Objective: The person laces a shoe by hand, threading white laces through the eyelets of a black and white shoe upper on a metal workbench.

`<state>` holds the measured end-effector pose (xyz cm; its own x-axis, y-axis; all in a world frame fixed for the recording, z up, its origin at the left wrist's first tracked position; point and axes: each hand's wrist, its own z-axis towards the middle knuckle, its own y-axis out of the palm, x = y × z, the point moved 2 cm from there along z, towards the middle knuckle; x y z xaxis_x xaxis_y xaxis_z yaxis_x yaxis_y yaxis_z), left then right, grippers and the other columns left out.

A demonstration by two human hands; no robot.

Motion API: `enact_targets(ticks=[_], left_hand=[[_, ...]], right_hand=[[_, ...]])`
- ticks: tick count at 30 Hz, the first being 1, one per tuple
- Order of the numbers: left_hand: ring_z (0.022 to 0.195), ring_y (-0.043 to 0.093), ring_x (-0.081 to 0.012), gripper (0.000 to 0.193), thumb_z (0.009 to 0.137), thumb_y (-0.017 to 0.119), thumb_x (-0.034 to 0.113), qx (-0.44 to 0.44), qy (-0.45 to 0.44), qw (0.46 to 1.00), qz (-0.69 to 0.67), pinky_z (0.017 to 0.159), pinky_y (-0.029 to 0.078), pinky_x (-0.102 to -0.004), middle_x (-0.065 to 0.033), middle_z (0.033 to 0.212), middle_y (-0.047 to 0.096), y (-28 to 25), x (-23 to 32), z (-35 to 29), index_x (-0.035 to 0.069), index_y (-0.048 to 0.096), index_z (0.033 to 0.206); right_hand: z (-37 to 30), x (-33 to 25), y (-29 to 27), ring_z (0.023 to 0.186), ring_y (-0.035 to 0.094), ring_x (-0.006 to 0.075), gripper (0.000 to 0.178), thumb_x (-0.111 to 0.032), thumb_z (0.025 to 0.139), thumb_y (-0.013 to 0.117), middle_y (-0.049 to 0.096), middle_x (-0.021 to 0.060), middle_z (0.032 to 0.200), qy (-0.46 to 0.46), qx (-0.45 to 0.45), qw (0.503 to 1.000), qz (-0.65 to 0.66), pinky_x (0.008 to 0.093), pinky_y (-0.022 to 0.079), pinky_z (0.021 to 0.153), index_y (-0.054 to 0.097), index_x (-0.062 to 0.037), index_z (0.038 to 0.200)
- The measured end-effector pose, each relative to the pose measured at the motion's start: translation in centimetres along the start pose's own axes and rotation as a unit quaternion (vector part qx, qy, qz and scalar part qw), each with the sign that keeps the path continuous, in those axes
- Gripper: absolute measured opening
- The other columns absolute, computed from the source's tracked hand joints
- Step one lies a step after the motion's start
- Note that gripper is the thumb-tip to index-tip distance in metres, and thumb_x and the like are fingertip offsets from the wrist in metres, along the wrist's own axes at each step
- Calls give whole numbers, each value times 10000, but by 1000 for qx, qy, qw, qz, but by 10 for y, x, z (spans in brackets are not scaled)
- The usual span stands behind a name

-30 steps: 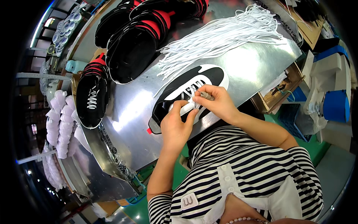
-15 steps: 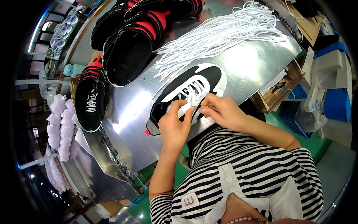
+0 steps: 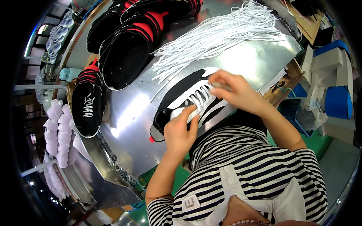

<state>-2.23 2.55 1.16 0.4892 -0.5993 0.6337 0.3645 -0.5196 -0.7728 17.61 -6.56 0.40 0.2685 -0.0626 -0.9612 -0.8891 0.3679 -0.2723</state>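
A black and white shoe upper lies on the metal table in front of me, its red tab at the lower left. White lace zigzags across its opening. My left hand grips the upper by the tongue and eyelet edge at the ankle end, thumb and forefinger pressed on it. At the toe end of the lacing is my right hand, its fingers curled together. Motion smears those fingertips, and what they hold cannot be made out.
A big bundle of white laces lies across the far side of the metal table. Nested black and red uppers are piled at the far left. Nearer stands another stack, a laced upper on top. An open drawer juts out right.
My right hand has moved away from the left hand, up and right to the toe end of the lacing. My left hand still holds the upper, which has shifted slightly.
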Motion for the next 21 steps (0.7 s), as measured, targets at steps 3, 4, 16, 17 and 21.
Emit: enact_targets(ticks=[3,4,16,17,21], left_hand=[[596,638,-307,197,832,721,185,-13,53,997,-52,554,484,-378,-154,683,636,2,-2,3,72,688,991],[559,613,-325,185,828,721,213,-31,63,996,-61,523,473,-406,-151,610,605,0,-1,3,89,696,963],[896,588,-305,342,795,774,143,156,168,962,149,785,458,-372,-170,960,613,-21,-14,-25,23,622,1077],[992,564,-307,404,788,777,121,224,160,947,168,849,441,-373,-184,1068,589,-20,-17,-35,22,601,1138],[1334,383,-321,687,816,735,13,330,-40,928,-169,1110,315,-428,-186,1424,379,34,-63,-99,4,368,1396]], right_hand=[[25,21,16,797,651,163,235,-163,937,631,671,138,889,-42,64,994,-72,266,505,746,581,-38,1129],[30,27,19,800,657,176,239,-172,937,636,671,142,889,-47,83,989,-116,266,505,742,581,-45,1131],[25,31,20,766,619,165,250,-195,943,624,668,100,880,-27,164,986,22,289,481,711,581,-45,1138],[18,32,19,770,598,134,245,-182,945,622,664,83,887,9,163,984,69,272,474,712,578,-37,1138],[4,23,27,779,538,62,238,-123,945,621,644,29,878,38,138,981,131,214,447,714,572,-17,1151]])
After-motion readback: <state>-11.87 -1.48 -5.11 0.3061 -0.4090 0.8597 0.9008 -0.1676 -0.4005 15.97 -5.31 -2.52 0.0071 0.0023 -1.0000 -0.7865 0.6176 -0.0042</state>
